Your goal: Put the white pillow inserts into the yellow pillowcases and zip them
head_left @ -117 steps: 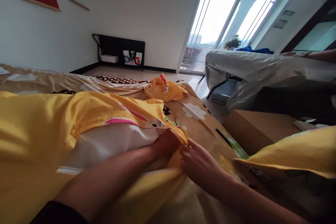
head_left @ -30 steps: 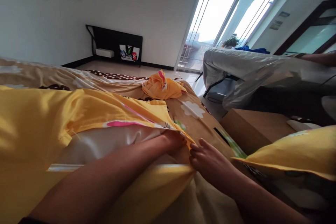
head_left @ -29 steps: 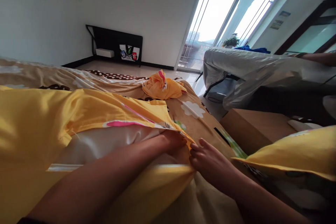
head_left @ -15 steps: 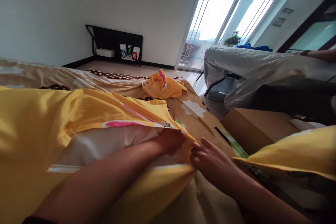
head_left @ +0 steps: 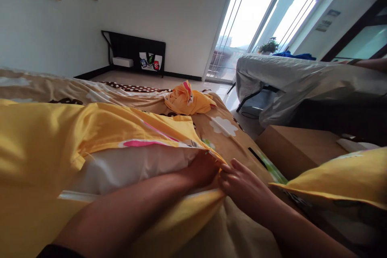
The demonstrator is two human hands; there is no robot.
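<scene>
A yellow pillowcase with a printed pink-and-white figure lies in front of me, its side opening facing me. Inside the opening shows a shiny white pillow. My left hand reaches into the opening toward the right-hand corner, against the inner side of the case; its fingertips are hidden by the cloth and in shadow. From outside, my right hand pinches the pillowcase's edge at that same corner, with thumb and fingers closed on the fabric. The two hands are close together, with cloth between them.
Everything lies on a brown flower-patterned bedspread. A crumpled yellow cloth rests farther back. On the right are another yellow piece, a cardboard box and a plastic-covered table, where part of another person's arm shows.
My left hand has pushed slightly farther right into the corner of the pillowcase. My right hand keeps its pinch in nearly the same place. The view has shifted slightly.
</scene>
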